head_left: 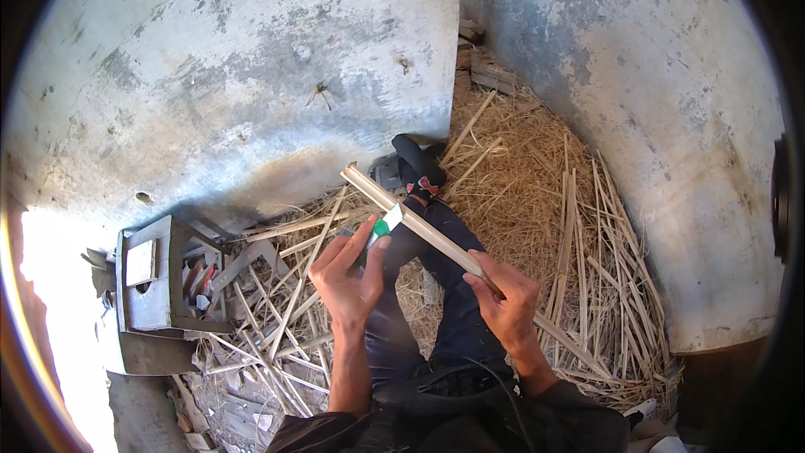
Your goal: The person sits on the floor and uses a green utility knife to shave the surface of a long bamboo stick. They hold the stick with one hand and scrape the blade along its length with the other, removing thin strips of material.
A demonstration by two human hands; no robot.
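Observation:
My right hand [507,289] is closed around a long, pale wooden strip [438,241], with the thumb and fingers gripping its lower right part. The strip slants up and left in front of my legs, and a groove shows near its far end. Between the thumb and fingers of my left hand [348,273] is a small green and white piece [383,227]. Its white part meets the side of the strip; its exact kind cannot be made out. Another length of pale strip [574,346] shows beyond my right wrist; whether it is the same strip is hidden.
Fine straw-like shavings [511,176] heap at the far right, with several long strips [579,243] beside them. More strips [281,331] lie crossed at the left. A worn wooden box [151,273] stands there. Stained walls [251,75] close in ahead and right. A black shoe [418,169] rests ahead.

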